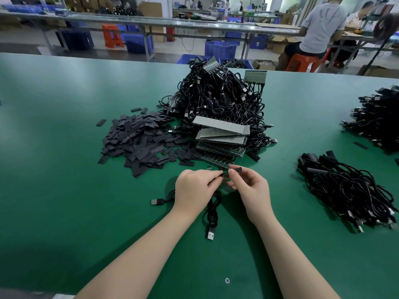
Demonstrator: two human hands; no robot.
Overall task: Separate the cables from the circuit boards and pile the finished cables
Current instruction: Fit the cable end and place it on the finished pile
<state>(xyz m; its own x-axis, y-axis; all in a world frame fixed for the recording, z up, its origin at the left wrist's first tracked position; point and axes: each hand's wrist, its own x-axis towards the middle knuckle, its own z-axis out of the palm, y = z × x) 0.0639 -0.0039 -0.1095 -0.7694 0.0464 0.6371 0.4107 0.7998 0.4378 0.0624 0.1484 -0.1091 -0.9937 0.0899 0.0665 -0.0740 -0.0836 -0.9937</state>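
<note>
A big green table point(64, 147) stands in a bright room with long tables point(151, 22), blue boxes point(220, 49) and orange stools point(302, 61).

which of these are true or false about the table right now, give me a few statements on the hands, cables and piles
1. Both hands meet over one small black piece. True: the left hand and right hand pinch the black sleeve between them.
2. A cable hangs from the hands with its plug on the table. True: the cable runs toward the person and ends in a plug.
3. The flat black strips lie right of the big tangle. False: the strips lie left of it.
4. The circuit boards are stacked at the table's far left edge. False: the boards lean against the tangled heap mid-table.
5. A bundle of cables lies right of the hands. True: the bundle.
</note>
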